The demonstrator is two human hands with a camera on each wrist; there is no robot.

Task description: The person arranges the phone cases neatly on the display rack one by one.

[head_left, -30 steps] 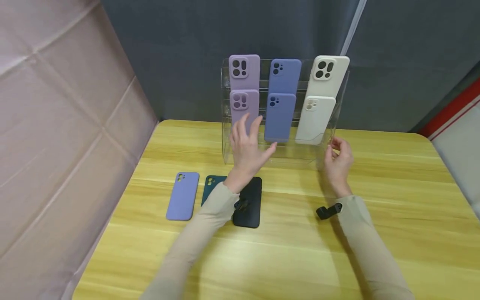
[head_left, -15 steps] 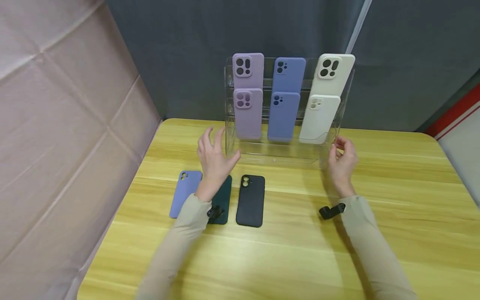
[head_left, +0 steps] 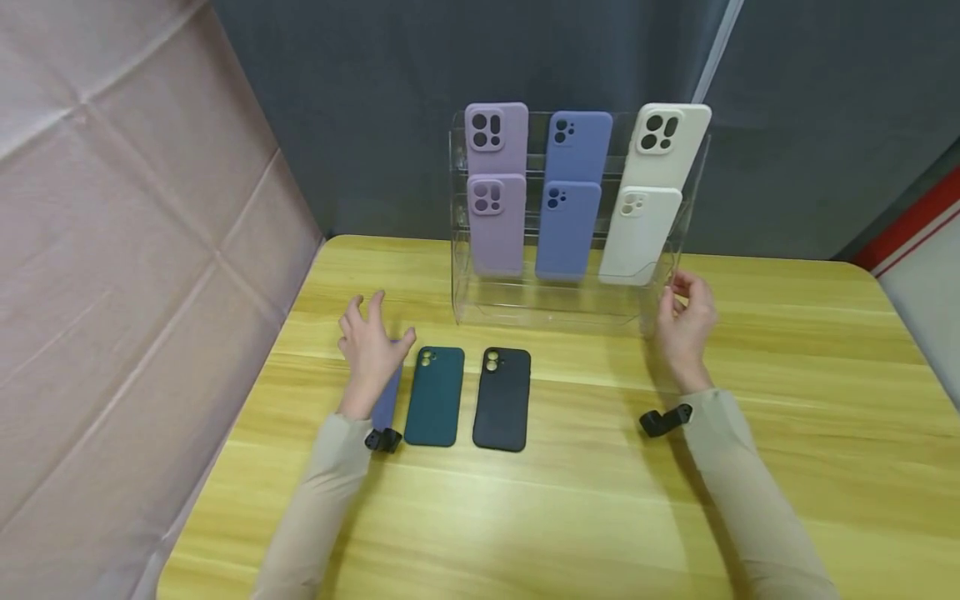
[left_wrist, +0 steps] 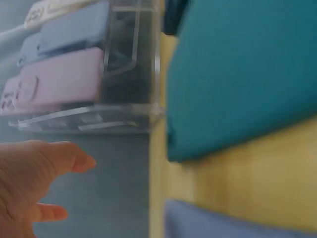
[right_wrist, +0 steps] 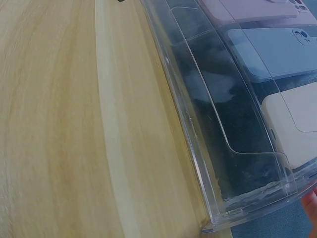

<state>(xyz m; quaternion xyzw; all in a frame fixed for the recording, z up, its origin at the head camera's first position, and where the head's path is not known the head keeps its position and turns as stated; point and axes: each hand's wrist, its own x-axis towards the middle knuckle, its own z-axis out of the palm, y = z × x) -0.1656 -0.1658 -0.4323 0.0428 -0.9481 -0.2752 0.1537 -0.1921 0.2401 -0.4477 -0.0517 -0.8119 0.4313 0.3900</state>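
Observation:
My left hand (head_left: 369,354) hovers over the periwinkle phone case (head_left: 387,400), fingers spread and nothing held; hand and wrist hide part of that case. To its right lie a dark teal phone case (head_left: 435,396) and a black phone case (head_left: 502,400). My right hand (head_left: 686,329) grips the lower right side of a clear acrylic display stand (head_left: 551,315) with curled fingers. In the right wrist view only a bit of that hand's fingers (right_wrist: 311,206) shows by the stand's corner. The stand bears lilac (head_left: 497,237), blue-violet (head_left: 567,237) and white (head_left: 639,242) phone cases in two tiers.
The wooden table (head_left: 570,517) ends at a dark grey curtain (head_left: 375,125) behind the stand. A pale quilted panel (head_left: 135,275) borders the left side. A red and white board (head_left: 926,233) stands at the far right.
My left hand has swung left and toward me, from in front of the lilac cases to above the periwinkle case. The teal and black cases are uncovered. My right hand stays at the stand.

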